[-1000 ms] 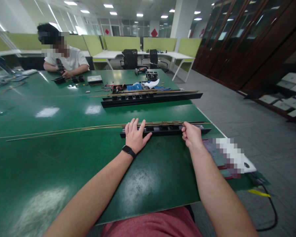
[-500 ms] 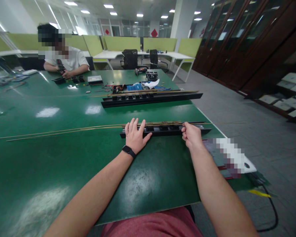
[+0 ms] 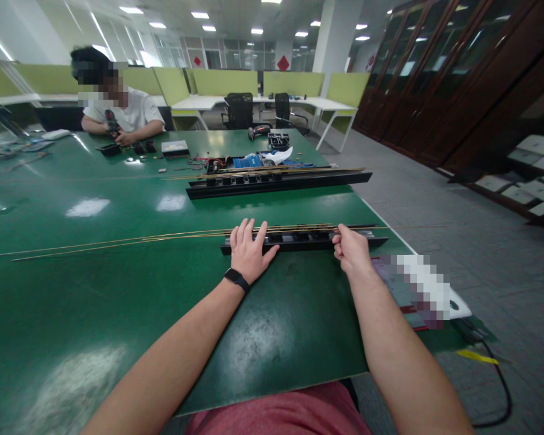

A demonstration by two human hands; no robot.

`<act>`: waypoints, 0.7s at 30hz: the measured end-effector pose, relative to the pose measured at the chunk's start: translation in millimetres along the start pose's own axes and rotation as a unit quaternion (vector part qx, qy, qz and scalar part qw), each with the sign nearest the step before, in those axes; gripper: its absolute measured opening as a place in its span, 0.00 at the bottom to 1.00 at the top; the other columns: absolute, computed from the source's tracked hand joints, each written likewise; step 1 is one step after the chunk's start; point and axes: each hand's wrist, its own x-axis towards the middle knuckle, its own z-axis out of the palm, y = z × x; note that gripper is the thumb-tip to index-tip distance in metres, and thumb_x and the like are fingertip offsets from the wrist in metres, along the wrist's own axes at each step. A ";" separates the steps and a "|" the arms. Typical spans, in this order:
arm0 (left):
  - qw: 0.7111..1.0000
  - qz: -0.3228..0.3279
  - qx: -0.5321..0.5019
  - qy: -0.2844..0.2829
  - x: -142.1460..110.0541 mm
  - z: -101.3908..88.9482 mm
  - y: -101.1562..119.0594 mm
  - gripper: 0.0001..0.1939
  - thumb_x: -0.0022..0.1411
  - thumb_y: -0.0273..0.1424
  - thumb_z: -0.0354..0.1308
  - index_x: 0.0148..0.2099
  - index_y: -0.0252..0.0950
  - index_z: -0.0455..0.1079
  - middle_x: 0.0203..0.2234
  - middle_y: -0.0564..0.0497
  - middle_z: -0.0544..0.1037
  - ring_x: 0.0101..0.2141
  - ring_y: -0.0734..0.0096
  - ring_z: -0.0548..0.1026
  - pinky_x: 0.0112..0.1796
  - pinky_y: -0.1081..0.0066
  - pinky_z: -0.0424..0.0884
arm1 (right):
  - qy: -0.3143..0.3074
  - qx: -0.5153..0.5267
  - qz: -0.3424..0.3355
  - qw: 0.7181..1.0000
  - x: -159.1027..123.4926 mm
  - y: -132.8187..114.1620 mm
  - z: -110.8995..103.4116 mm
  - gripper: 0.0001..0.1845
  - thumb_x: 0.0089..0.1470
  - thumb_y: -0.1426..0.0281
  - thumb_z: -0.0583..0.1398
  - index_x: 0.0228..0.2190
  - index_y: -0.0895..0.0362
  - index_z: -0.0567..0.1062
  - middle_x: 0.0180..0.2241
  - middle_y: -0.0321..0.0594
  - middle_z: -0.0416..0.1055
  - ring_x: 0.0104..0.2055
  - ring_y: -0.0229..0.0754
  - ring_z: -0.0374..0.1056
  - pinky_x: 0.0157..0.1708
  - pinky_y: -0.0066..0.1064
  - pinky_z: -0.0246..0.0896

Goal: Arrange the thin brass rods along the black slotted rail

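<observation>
My left hand (image 3: 249, 249), with a dark watch on the wrist, lies over the left part of a black metal channel (image 3: 303, 245), fingers spread. Several long, thin brass-coloured rods (image 3: 181, 234) run along the channel and stick out far to the left, passing by the left fingers. At the channel's right end my right hand (image 3: 352, 249) is closed in a pinch on a thin rod, whose end juts out to the right past the table edge. The fingertips partly hide where the rod is gripped. Dark fittings show inside the channel between the hands.
Farther back lies a second black channel (image 3: 276, 185) with thin rods on it and blue parts (image 3: 249, 161) behind. A power drill (image 3: 258, 131) sits at the far edge. One person (image 3: 122, 112) works across the green table (image 3: 118, 290). A pale, partly blurred item (image 3: 457, 307) lies right.
A thin rod has slid slightly to the left, and my right hand has shifted a little left too. My left hand stays in place on the channel.
</observation>
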 end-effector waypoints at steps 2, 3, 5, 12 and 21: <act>1.000 -0.001 -0.007 -0.001 -0.1 0.1 -0.2 0.34 0.66 0.49 0.58 0.68 0.39 0.65 0.65 0.35 0.66 0.69 0.43 0.57 0.67 0.45 0.50 | 0.009 0.002 -0.003 1.000 1.0 0.5 -0.3 0.09 0.55 0.66 0.64 0.29 0.57 0.71 0.16 0.31 0.66 0.09 0.28 0.50 0.08 0.19 0.37; 1.000 -0.001 -0.009 0.000 -0.1 0.0 -0.3 0.34 0.66 0.49 0.58 0.68 0.39 0.65 0.65 0.35 0.66 0.69 0.43 0.57 0.67 0.45 0.50 | 0.006 0.001 -0.003 1.000 1.1 0.8 -0.3 0.09 0.55 0.66 0.64 0.29 0.57 0.71 0.16 0.31 0.66 0.09 0.28 0.50 0.08 0.19 0.37; 1.000 -0.001 -0.008 0.001 0.1 -0.3 -0.3 0.34 0.66 0.50 0.58 0.68 0.39 0.65 0.65 0.35 0.66 0.69 0.43 0.57 0.67 0.45 0.50 | -0.011 -0.004 -0.003 1.000 0.7 1.3 -0.2 0.09 0.54 0.66 0.65 0.29 0.57 0.71 0.17 0.31 0.66 0.09 0.28 0.50 0.08 0.19 0.37; 1.000 -0.001 0.000 0.003 0.4 -0.3 0.0 0.34 0.66 0.50 0.58 0.68 0.39 0.65 0.65 0.35 0.66 0.68 0.43 0.58 0.66 0.45 0.51 | -0.006 -0.006 -0.005 1.000 -1.0 0.7 0.9 0.09 0.56 0.66 0.63 0.29 0.57 0.71 0.16 0.31 0.66 0.09 0.28 0.50 0.07 0.19 0.37; 1.000 -0.004 -0.006 0.002 0.4 -0.1 0.2 0.34 0.66 0.50 0.58 0.68 0.40 0.65 0.65 0.35 0.66 0.68 0.43 0.57 0.67 0.44 0.50 | -0.031 -0.006 -0.004 0.999 -1.3 1.2 0.4 0.11 0.53 0.66 0.66 0.28 0.57 0.71 0.17 0.30 0.65 0.09 0.28 0.50 0.07 0.19 0.37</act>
